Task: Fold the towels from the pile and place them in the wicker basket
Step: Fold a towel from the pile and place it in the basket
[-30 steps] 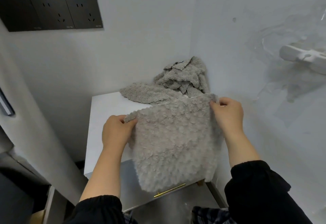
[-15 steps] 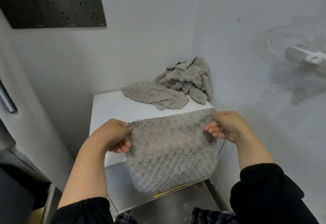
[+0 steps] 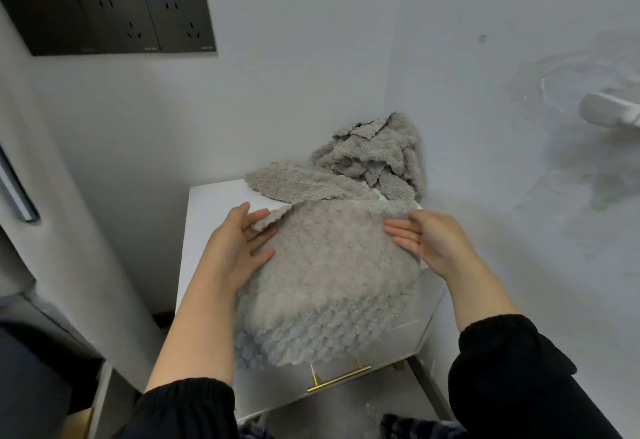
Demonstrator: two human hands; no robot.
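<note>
A fluffy grey towel lies spread over the white cabinet top, its lower part hanging over the front edge. My left hand is at the towel's upper left corner, and that corner sits pinched between its nearly straight fingers. On the towel's upper right edge rests my right hand, fingers straight and spread, gripping nothing. Behind them, a pile of crumpled grey towels is heaped in the back right corner against the wall. No wicker basket is in view.
The cabinet has a drawer with a gold handle below the hanging towel. Walls close in behind and to the right. Black wall sockets are at the upper left; a white fixture sticks out of the right wall.
The towel, held up by its top corners before, has been laid down on the cabinet top. Both hands moved forward and their fingers straightened; the right hand let go of its corner.
</note>
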